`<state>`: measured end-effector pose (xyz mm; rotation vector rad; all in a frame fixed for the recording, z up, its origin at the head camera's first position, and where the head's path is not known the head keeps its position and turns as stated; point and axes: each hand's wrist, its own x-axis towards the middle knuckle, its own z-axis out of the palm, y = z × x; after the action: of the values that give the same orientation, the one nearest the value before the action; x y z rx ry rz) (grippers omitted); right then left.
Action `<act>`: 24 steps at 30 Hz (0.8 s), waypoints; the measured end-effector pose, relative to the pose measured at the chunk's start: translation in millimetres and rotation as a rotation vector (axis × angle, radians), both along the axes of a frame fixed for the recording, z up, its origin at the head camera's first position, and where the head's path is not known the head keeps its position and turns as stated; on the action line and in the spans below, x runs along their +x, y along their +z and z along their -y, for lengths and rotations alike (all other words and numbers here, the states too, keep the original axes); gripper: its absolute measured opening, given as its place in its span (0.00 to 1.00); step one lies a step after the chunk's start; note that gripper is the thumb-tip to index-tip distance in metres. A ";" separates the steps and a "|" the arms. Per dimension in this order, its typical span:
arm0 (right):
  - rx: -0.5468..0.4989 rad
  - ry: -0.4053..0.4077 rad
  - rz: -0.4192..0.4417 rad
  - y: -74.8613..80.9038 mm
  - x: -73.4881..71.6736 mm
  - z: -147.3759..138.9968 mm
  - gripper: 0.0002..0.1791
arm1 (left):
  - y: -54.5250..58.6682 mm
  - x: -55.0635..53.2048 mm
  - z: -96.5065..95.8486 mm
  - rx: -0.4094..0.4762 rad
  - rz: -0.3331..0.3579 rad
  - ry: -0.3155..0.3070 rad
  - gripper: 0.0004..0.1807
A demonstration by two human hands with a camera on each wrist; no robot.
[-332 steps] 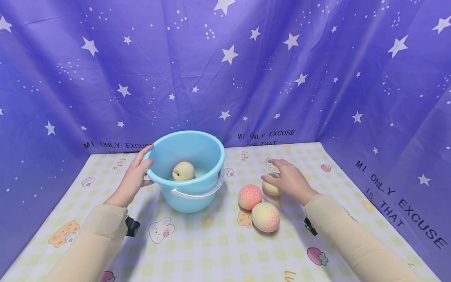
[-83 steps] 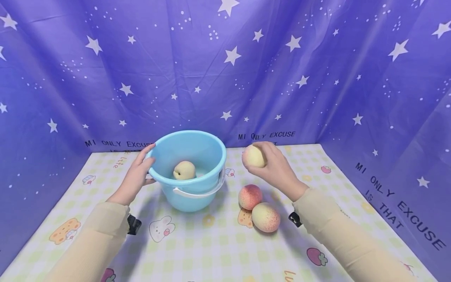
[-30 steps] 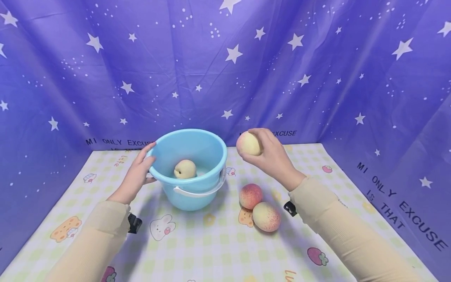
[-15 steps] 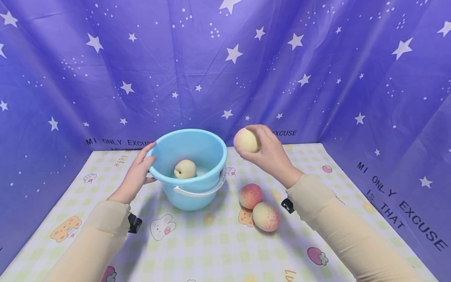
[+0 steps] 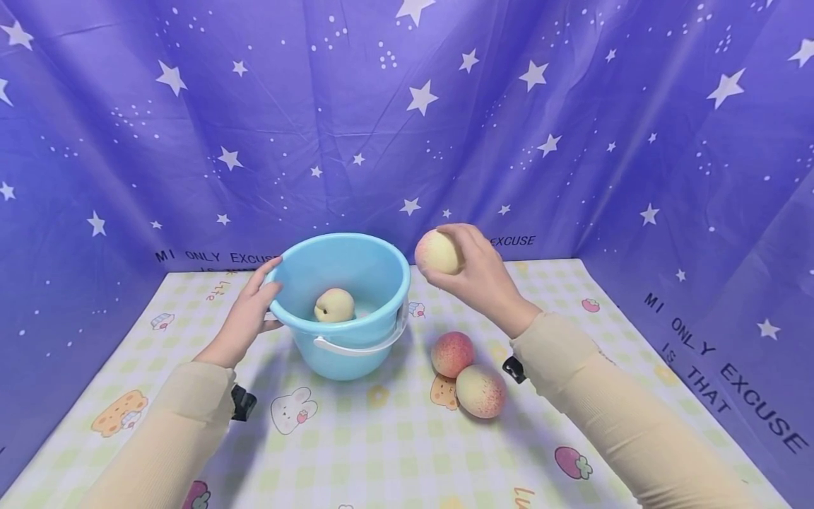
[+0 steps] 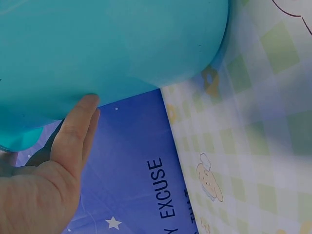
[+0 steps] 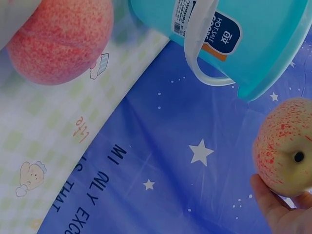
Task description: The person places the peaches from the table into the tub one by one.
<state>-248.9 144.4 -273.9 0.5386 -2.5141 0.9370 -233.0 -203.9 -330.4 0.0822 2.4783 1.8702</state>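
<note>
A light blue bucket (image 5: 343, 360) with a white handle (image 5: 362, 348) stands on the table, one pale peach (image 5: 334, 305) lying inside it. My left hand (image 5: 238, 322) grips the bucket's rim on its left side; in the left wrist view, fingers (image 6: 73, 131) of that hand rest against the outer wall. Raised just right of the rim, my right hand (image 5: 480, 279) holds a yellow-pink peach (image 5: 440, 252) between thumb and fingers. A dark hole shows in that peach in the right wrist view. Below this hand, a red peach (image 5: 453, 354) and a pale speckled peach (image 5: 481, 392) touch each other on the cloth.
A checked tablecloth (image 5: 356, 459) with cartoon prints covers the table. Purple curtains (image 5: 356, 106) with white stars hang behind and on both sides. Each sleeve cuff has a black device (image 5: 242, 403) at its inner side.
My right hand lifted a peach from the table and has carried it up and left, close to the bucket's rim. The left hand, bucket and other peaches have stayed put.
</note>
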 end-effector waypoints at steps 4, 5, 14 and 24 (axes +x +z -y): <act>-0.006 0.010 0.006 -0.2 -1.3 3.2 0.35 | 0.0 -0.1 -0.1 0.000 0.001 0.002 0.34; -0.007 0.011 0.005 -0.4 -1.6 4.0 0.35 | -0.1 -0.1 -0.1 0.000 0.002 0.002 0.34; 0.005 0.027 -0.030 0.9 -3.8 10.4 0.34 | -0.1 0.0 -0.4 0.002 0.003 -0.001 0.34; 0.037 0.037 -0.049 3.5 -4.6 18.7 0.34 | 0.2 -0.1 -0.4 0.000 0.004 0.000 0.34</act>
<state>-253.5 125.7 -270.4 0.6144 -2.4901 0.8822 -233.1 -203.5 -330.2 0.0785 2.4757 1.8679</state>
